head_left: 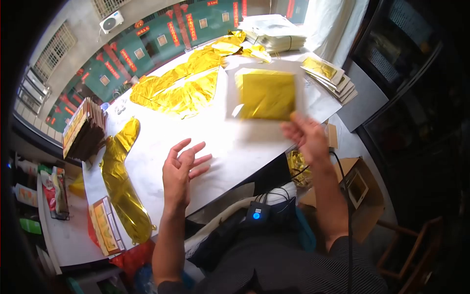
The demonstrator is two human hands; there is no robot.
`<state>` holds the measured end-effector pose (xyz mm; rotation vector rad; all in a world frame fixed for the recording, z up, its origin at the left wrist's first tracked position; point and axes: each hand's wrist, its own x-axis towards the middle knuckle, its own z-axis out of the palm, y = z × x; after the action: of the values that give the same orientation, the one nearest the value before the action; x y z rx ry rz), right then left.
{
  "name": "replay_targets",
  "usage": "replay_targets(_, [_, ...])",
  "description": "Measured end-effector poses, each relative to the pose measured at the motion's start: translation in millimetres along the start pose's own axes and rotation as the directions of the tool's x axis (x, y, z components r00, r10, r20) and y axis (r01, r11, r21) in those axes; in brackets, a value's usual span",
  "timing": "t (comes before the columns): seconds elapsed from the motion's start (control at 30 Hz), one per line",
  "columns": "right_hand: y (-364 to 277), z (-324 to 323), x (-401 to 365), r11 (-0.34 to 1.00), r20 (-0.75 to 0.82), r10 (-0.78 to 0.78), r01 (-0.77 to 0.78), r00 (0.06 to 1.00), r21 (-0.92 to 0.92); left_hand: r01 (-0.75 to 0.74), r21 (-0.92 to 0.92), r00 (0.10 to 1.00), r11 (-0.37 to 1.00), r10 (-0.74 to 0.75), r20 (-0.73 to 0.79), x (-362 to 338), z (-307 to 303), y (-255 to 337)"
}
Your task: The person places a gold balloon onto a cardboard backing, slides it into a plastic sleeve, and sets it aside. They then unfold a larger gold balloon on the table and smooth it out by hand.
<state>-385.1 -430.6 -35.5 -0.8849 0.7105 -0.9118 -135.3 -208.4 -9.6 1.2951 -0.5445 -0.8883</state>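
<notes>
Head view, right hand (306,137) above the desk (230,142), pinching the lower edge of a foil sheet (267,95), sheet blurred, left hand (182,169) open, fingers spread, holding nothing, crumpled foil (176,88) behind, foil strip (122,188) at left, sheet stack (329,76) at right.

right hand (306,134) pinches a gold foil sheet (267,94) by its near edge, lifted above the white worktop (220,142). left hand (181,169) hovers open, empty. crumpled foil (176,88) lies far left, a paper stack (84,128) at the left edge.
</notes>
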Motion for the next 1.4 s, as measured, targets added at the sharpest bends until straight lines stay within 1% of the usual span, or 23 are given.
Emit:
replay_targets(0.03, [-15, -3, 15, 0.993, -0.060, -0.098, 0.102, 0.993, 0.064, 0.006, 0.021, 1.000, 1.000, -0.007, 0.013, -1, 2, -1])
replay_targets(0.07, [-30, -5, 30, 0.979, -0.144, -0.184, 0.194, 0.972, 0.057, 0.012, 0.041, 1.000, 0.999, -0.013, 0.026, -2, 2, -3])
replay_targets(0.1, [-43, -7, 47, 0.956, -0.218, -0.256, 0.280, 0.942, 0.086, 0.017, 0.021, 0.999, 1.000, -0.018, 0.047, -2, 3, -9])
replay_targets(0.13, [-51, -17, 69, 0.936, -0.273, -0.317, 0.346, 0.908, 0.061, 0.040, 0.051, 0.997, 0.998, -0.043, 0.059, -4, 6, -10])
replay_targets(0.17, [-57, -27, 92, 0.913, -0.351, -0.331, 0.391, 0.876, 0.115, 0.053, 0.050, 0.996, 0.997, -0.056, 0.074, -6, 9, -12])
replay_targets(0.23, [-63, -53, 137, 0.896, -0.449, -0.332, 0.426, 0.830, 0.125, 0.084, 0.025, 0.992, 0.996, -0.086, 0.095, -8, 9, -19])
replay_targets(0.27, [-64, -66, 154, 0.897, -0.441, -0.331, 0.423, 0.834, 0.126, 0.098, 0.031, 0.989, 0.995, -0.101, 0.110, -9, 8, -22])
replay_targets(0.33, [-69, -80, 180, 0.932, -0.490, -0.282, 0.357, 0.825, 0.064, 0.103, 0.017, 0.985, 0.995, -0.104, 0.139, -10, 5, -27])
replay_targets(0.37, [-72, -86, 185, 0.933, -0.485, -0.281, 0.354, 0.828, 0.063, 0.102, 0.013, 0.986, 0.995, -0.103, 0.134, -10, 3, -27])
replay_targets(0.43, [-74, -91, 189, 0.963, -0.545, -0.240, 0.268, 0.803, -0.030, 0.106, -0.004, 0.985, 0.994, -0.104, 0.141, -12, 1, -27])
replay_targets(0.47, [-74, -95, 190, 0.965, -0.544, -0.237, 0.261, 0.805, -0.035, 0.112, -0.008, 0.985, 0.994, -0.109, 0.137, -14, -1, -27])
replay_targets(0.57, [-76, -106, 191, 0.975, -0.531, -0.222, 0.183, 0.818, -0.126, 0.114, -0.031, 0.986, 0.993, -0.109, 0.130, -12, -1, -27])
replay_targets(0.7, [-77, -107, 182, 0.977, -0.520, -0.211, 0.158, 0.827, -0.145, 0.106, -0.025, 0.984, 0.994, -0.102, 0.147, -12, -1, -29])
replay_targets(0.8, [-72, -103, 172, 0.972, -0.509, -0.236, 0.194, 0.828, -0.134, 0.093, -0.020, 0.984, 0.996, -0.088, 0.155, -14, -1, -30])
replay_targets(0.87, [-67, -104, 168, 0.961, -0.506, -0.266, 0.265, 0.820, -0.076, 0.086, -0.016, 0.984, 0.996, -0.082, 0.158, -15, 0, -29])
replay_targets(0.9, [-65, -100, 164, 0.962, -0.508, -0.265, 0.265, 0.820, -0.074, 0.084, -0.011, 0.985, 0.996, -0.082, 0.154, -15, 1, -29])
replay_targets(0.97, [-59, -92, 156, 0.941, -0.492, -0.312, 0.335, 0.813, -0.043, 0.081, -0.004, 0.985, 0.997, -0.079, 0.153, -16, 2, -29])
replay_targets(1.0, [-56, -91, 155, 0.941, -0.494, -0.311, 0.336, 0.812, -0.041, 0.083, 0.001, 0.986, 0.997, -0.082, 0.147, -16, 2, -29])
replay_targets(1.07, [-52, -90, 156, 0.915, -0.539, -0.359, 0.401, 0.762, -0.042, 0.084, 0.007, 0.986, 0.996, -0.085, 0.143, -17, 3, -29])
replay_targets(1.2, [-47, -93, 157, 0.898, -0.555, -0.380, 0.440, 0.740, -0.028, 0.076, 0.018, 0.987, 0.997, -0.077, 0.142, -19, 2, -30])
replay_targets(1.27, [-43, -96, 156, 0.871, -0.530, -0.438, 0.488, 0.727, -0.050, 0.065, 0.019, 0.987, 0.998, -0.067, 0.145, -19, 2, -31])
replay_targets(1.4, [-34, -91, 142, 0.874, -0.512, -0.432, 0.485, 0.742, -0.036, 0.047, 0.052, 0.988, 0.998, -0.054, 0.147, -20, 4, -31])
